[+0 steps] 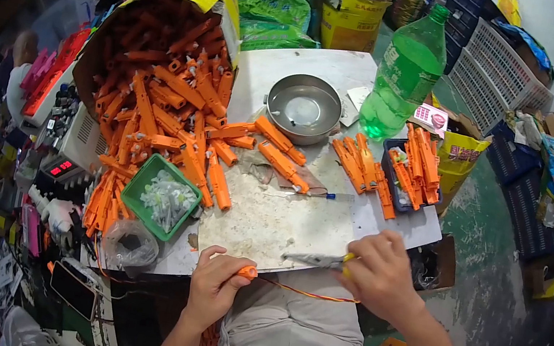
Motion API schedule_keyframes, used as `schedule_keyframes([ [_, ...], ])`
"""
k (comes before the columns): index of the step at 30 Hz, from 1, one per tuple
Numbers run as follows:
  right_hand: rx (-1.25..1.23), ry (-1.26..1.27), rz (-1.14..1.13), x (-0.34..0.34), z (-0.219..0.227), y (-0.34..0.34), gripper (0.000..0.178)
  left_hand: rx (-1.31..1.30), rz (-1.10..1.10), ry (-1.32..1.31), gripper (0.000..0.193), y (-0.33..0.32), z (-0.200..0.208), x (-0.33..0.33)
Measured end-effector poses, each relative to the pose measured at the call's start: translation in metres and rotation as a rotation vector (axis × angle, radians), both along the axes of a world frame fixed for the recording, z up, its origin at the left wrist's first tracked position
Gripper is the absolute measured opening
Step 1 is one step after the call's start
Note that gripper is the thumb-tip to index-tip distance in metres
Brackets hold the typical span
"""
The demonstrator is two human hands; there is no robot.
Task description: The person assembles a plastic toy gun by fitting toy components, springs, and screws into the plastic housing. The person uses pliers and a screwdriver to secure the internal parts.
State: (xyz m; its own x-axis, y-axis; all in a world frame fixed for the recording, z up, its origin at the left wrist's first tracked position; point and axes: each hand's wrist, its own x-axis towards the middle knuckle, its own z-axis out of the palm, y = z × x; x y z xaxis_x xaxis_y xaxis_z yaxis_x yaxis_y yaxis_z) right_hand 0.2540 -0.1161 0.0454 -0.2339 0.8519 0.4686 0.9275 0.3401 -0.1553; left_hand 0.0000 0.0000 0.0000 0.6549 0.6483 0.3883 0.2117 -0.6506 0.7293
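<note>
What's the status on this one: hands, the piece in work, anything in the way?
Left hand shut on orange part, thin wires trailing right. Right hand shut on pliers. Work surface ahead; orange parts pile sits left.

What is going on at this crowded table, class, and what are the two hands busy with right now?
A person sits at a white table. The left hand grips a small orange part with thin wires running toward the right hand, which holds a slim metal tool. A big sack spills orange parts across the table, beside a green tray of small pale pieces, a metal bowl and a green bottle.
</note>
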Motion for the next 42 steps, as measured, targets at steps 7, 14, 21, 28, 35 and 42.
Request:
schedule_keyframes([
  [7, 0.21, -0.152, -0.713, 0.082, -0.005, -0.007, 0.019, -0.034, 0.045, -0.055, 0.018, -0.001, -0.009, 0.008],
  [14, 0.202, -0.404, -0.877, 0.116, -0.011, 0.012, 0.018, -0.027, 0.089, -0.06, 0.017, -0.001, -0.007, 0.0],
  [21, -0.091, 0.169, -0.492, 0.035, -0.039, 0.01, 0.018, -0.181, 0.15, -0.234, 0.021, -0.004, -0.011, -0.005],
  [28, 0.011, 0.078, -0.436, 0.006, -0.051, 0.036, 0.016, -0.287, 0.141, -0.317, 0.026, -0.014, -0.009, -0.01],
  [35, 0.083, 0.3, 0.103, -0.087, -0.012, 0.114, 0.015, -0.423, 0.19, -0.459, 0.03, -0.017, -0.021, -0.016],
  [42, 0.054, 0.201, 0.319, -0.14, -0.017, 0.18, 0.015, -0.421, 0.309, -0.548, 0.032, -0.021, -0.03, -0.039],
])
